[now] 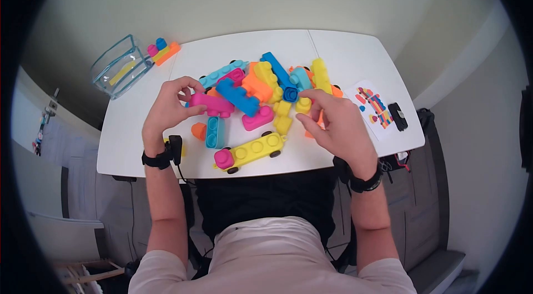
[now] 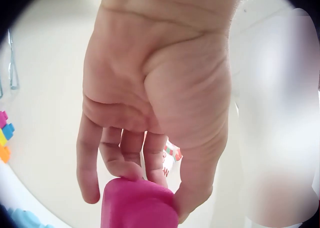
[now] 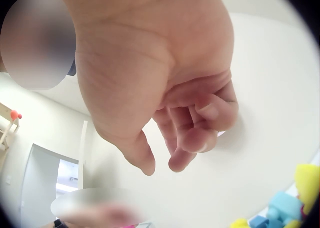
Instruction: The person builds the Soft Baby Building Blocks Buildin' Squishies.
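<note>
My left hand (image 1: 168, 106) pinches a pink toy block (image 1: 215, 104) at the left side of the pile. In the left wrist view its thumb and fingertips meet the end of that pink block (image 2: 136, 206). My right hand (image 1: 343, 127) hovers at the pile's right side, close to a small yellow block (image 1: 303, 106). Nothing sits between its loosely bent fingers in the right wrist view. A blue block (image 1: 237, 97) lies across the middle, beside an orange one (image 1: 257, 86). In front stands a yellow wheeled base (image 1: 256, 148) with a pink block (image 1: 224, 158) on one end.
A transparent case (image 1: 121, 66) stands at the back left, beside a small stack of coloured blocks (image 1: 165, 53). To the right lie a printed picture sheet (image 1: 373, 109) and a black device (image 1: 398, 117). A light-blue block (image 1: 215, 132) is near the left wrist.
</note>
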The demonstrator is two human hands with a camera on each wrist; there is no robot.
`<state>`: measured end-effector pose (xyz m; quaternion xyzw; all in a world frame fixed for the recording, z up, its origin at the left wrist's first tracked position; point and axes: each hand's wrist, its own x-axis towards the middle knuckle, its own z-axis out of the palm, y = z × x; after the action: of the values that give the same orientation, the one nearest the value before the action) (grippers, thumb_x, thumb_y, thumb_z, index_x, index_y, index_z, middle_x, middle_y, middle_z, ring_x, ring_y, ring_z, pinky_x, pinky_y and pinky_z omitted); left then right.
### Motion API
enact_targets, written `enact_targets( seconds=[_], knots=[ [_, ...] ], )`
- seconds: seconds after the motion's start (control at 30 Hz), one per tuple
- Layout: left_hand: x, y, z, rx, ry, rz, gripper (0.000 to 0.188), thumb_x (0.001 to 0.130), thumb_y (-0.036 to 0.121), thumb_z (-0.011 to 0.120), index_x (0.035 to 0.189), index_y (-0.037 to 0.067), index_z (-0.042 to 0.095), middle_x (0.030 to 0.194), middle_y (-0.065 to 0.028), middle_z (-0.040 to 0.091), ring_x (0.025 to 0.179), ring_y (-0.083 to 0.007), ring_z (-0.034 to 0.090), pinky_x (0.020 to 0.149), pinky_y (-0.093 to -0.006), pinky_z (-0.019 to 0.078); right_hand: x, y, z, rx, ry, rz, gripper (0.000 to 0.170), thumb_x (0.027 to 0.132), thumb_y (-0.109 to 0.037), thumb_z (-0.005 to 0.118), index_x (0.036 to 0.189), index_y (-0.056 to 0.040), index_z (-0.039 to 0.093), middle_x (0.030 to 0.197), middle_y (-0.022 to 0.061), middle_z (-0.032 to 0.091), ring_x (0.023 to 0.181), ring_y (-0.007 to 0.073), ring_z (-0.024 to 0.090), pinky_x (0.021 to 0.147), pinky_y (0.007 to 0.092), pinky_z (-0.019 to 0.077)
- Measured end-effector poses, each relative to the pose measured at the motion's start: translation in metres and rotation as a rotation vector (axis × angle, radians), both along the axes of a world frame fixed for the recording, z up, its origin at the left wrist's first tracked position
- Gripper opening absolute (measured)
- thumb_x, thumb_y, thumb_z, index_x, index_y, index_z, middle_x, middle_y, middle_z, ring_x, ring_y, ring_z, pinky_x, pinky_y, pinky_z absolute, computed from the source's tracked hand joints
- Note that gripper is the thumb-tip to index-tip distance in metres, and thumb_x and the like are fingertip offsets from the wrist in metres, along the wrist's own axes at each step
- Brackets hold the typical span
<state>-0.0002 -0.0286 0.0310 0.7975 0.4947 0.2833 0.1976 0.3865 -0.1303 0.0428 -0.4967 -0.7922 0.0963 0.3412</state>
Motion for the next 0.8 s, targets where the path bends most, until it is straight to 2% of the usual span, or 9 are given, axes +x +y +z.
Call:
enact_targets(
  seconds=[0.2, 0.27, 0.37, 0.43, 0.47, 0.57, 0.6, 0.73, 0.8],
  knots=[
    [-0.001, -0.030, 0.027, 0.064, -0.148, -0.066, 0.034, 0.074, 0.000, 0.093, 0.103, 0.004, 0.076, 0.100, -0.0033, 0.075, 0.085, -0.0141, 0.066, 0.077, -0.0301, 0.0611, -0.004, 0.001, 0.008, -0.015, 0.016, -0.007, 0.051, 0.092, -0.020, 0.088, 0.137, -0.0075, 0.069, 0.085, 0.0075, 0.070, 0.076, 0.0295, 0.073, 0.067, 0.0395, 0.0562],
    [0.001, -0.037, 0.029, 0.108, -0.215, -0.098, 0.034, 0.074, -0.001, 0.093, 0.103, 0.004, 0.076, 0.102, -0.0029, 0.073, 0.086, -0.0130, 0.066, 0.076, -0.0291, 0.0613, -0.011, 0.003, 0.007, 0.073, 0.078, 0.091, 0.064, 0.088, -0.021, 0.091, 0.145, -0.0084, 0.064, 0.107, 0.0106, 0.070, 0.090, 0.0306, 0.074, 0.074, 0.0400, 0.0589],
    [0.005, -0.050, 0.031, 0.116, -0.359, -0.181, 0.037, 0.079, -0.002, 0.089, 0.112, 0.003, 0.074, 0.109, -0.0023, 0.069, 0.090, -0.0099, 0.066, 0.075, -0.0268, 0.0618, -0.029, 0.003, 0.007, 0.154, 0.149, 0.155, 0.075, 0.084, -0.023, 0.094, 0.150, -0.0095, 0.060, 0.124, 0.0117, 0.067, 0.104, 0.0309, 0.072, 0.081, 0.0414, 0.0605],
    [0.026, -0.063, 0.029, -0.040, -0.537, -0.151, 0.042, 0.085, -0.002, 0.085, 0.125, 0.002, 0.071, 0.115, -0.0029, 0.066, 0.091, -0.0081, 0.063, 0.074, -0.0258, 0.0593, -0.039, 0.003, 0.005, 0.186, 0.145, 0.184, 0.074, 0.084, -0.024, 0.094, 0.149, -0.0099, 0.061, 0.126, 0.0111, 0.067, 0.107, 0.0308, 0.072, 0.083, 0.0417, 0.0607],
    [0.030, -0.068, 0.030, -0.098, -0.465, -0.193, 0.040, 0.095, 0.003, 0.081, 0.134, 0.004, 0.069, 0.118, -0.0036, 0.066, 0.092, -0.0074, 0.062, 0.074, -0.0239, 0.0584, -0.042, 0.005, 0.005, 0.217, 0.141, 0.206, 0.073, 0.084, -0.025, 0.094, 0.148, -0.0103, 0.062, 0.129, 0.0105, 0.066, 0.109, 0.0306, 0.071, 0.084, 0.0420, 0.0609],
    [0.043, -0.068, 0.015, -0.114, -0.442, -0.349, 0.030, 0.103, 0.000, 0.070, 0.133, 0.001, 0.067, 0.119, -0.0042, 0.065, 0.094, -0.0087, 0.061, 0.075, -0.0260, 0.0591, -0.042, 0.011, 0.002, 0.327, -0.064, 0.287, 0.065, 0.085, -0.025, 0.092, 0.144, -0.0114, 0.067, 0.126, 0.0084, 0.067, 0.107, 0.0312, 0.071, 0.085, 0.0411, 0.0611],
    [0.040, -0.071, 0.017, -0.142, -0.323, -0.321, 0.026, 0.109, 0.005, 0.067, 0.135, 0.001, 0.068, 0.127, -0.0058, 0.068, 0.094, -0.0127, 0.066, 0.079, -0.0310, 0.0601, -0.041, 0.015, 0.001, 0.329, -0.064, 0.298, 0.065, 0.085, -0.025, 0.092, 0.144, -0.0114, 0.067, 0.126, 0.0084, 0.067, 0.107, 0.0312, 0.071, 0.085, 0.0411, 0.0611],
    [0.037, -0.073, 0.009, -0.436, -0.436, -0.185, 0.024, 0.108, 0.007, 0.070, 0.132, 0.003, 0.071, 0.126, -0.0088, 0.074, 0.092, -0.0167, 0.072, 0.080, -0.0348, 0.0601, -0.042, 0.023, -0.006, 0.110, -0.107, 0.359, 0.051, 0.086, -0.025, 0.091, 0.133, -0.0112, 0.074, 0.119, 0.0082, 0.073, 0.104, 0.0334, 0.073, 0.086, 0.0426, 0.0608],
    [0.034, -0.073, 0.003, -0.201, -0.088, -0.200, 0.026, 0.103, 0.017, 0.079, 0.125, 0.004, 0.075, 0.115, -0.0103, 0.080, 0.090, -0.0193, 0.076, 0.077, -0.0352, 0.0610, -0.046, 0.028, -0.013, 0.018, -0.143, 0.366, 0.047, 0.086, -0.025, 0.091, 0.129, -0.0105, 0.075, 0.117, 0.0089, 0.075, 0.104, 0.0346, 0.074, 0.086, 0.0441, 0.0605]
  ],
)
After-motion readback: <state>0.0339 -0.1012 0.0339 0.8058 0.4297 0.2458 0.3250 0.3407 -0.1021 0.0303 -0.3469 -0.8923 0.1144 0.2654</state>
